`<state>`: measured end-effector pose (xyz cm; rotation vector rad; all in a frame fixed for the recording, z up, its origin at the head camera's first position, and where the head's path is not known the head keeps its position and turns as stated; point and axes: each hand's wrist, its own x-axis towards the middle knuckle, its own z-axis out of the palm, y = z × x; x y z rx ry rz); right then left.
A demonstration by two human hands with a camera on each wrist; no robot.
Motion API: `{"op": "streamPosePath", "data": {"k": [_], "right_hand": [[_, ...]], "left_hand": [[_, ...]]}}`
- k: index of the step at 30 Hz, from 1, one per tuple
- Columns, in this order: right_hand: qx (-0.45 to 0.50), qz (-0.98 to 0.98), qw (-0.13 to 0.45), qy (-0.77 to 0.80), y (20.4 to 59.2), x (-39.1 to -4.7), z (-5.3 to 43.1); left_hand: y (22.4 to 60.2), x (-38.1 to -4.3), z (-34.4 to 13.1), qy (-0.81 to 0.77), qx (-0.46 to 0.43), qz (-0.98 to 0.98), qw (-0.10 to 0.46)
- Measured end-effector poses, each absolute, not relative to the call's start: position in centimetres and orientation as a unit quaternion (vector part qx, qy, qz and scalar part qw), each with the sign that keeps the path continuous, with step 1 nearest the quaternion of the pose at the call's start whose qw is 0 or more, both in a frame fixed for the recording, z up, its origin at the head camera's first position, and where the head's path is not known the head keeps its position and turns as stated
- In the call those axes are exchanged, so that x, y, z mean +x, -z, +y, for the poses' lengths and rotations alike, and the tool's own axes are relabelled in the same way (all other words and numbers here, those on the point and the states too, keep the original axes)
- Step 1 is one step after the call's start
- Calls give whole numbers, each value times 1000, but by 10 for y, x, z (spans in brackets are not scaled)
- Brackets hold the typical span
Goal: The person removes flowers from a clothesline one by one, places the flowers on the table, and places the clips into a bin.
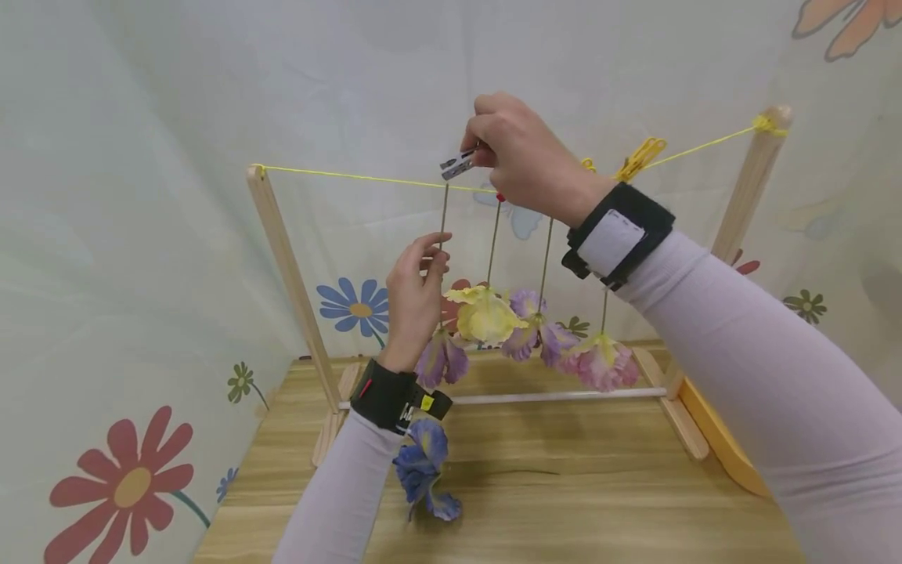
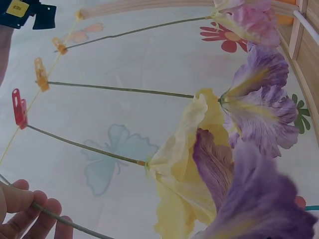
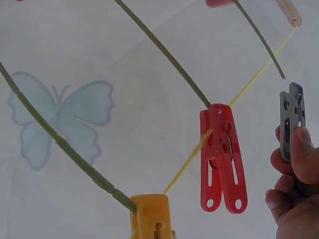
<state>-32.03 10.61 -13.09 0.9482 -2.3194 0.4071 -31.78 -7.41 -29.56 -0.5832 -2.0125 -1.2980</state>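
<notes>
My left hand (image 1: 417, 294) pinches the thin green stem (image 2: 75, 226) of a purple flower (image 1: 441, 358), which hangs petals down. The stem's upper end crosses the yellow string (image 1: 352, 178) in the head view. Above it, my right hand (image 1: 524, 153) holds a grey clothespin (image 3: 291, 119) between thumb and fingers, its tip close to the stem's end. Beside this, a red clothespin (image 3: 223, 159) clips a yellow flower (image 1: 486, 315) to the string. Farther right, yellow clothespins (image 1: 640, 159) hold another purple flower (image 1: 532, 325) and a pink flower (image 1: 601, 362).
Two wooden posts, left (image 1: 292, 290) and right (image 1: 750, 188), carry the string, with a white bar (image 1: 557, 397) joining them low down. A blue flower (image 1: 425, 470) lies on the wooden table (image 1: 564, 501) near my left forearm. An orange-yellow container (image 1: 726, 442) stands at right.
</notes>
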Motion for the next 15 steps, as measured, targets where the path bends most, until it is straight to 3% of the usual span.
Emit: {"op": "streamPosePath", "data": {"k": [15], "right_hand": [[381,-821,387,-176,157,-316,122]], "left_hand": [[298,-308,-81,510,-229,-755,342]]}}
